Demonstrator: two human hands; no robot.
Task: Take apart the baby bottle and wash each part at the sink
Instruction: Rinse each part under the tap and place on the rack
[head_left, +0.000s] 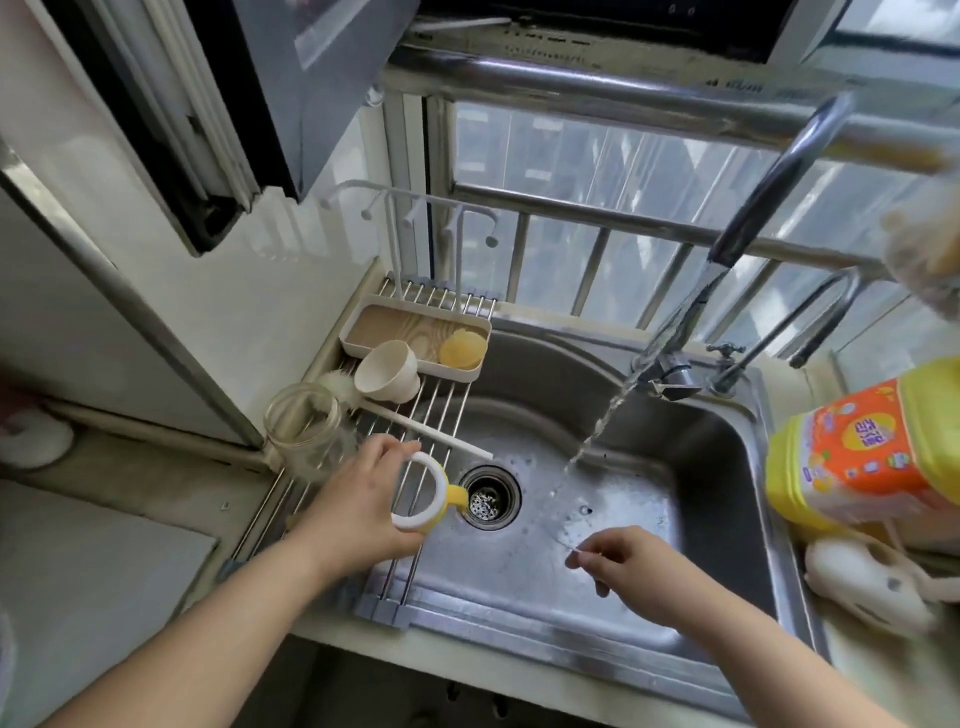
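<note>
Water running, bottle in pieces

Left hand (358, 499) is gripping the yellow-and-white handle ring (423, 493) over the rack (415, 561) beside the drain (487, 497). Right hand (631, 569) is pinching something thin and clear, can't tell what. Glass bottle body (306, 428) is lying on the rack's left edge, cap (387, 371) sitting behind it. Faucet (774, 182) is pouring into the sink (701, 452).

Glass bottle (306, 434) lies on the rack (431, 415) left of the sink (701, 467), detergent jug (862, 447) right
</note>
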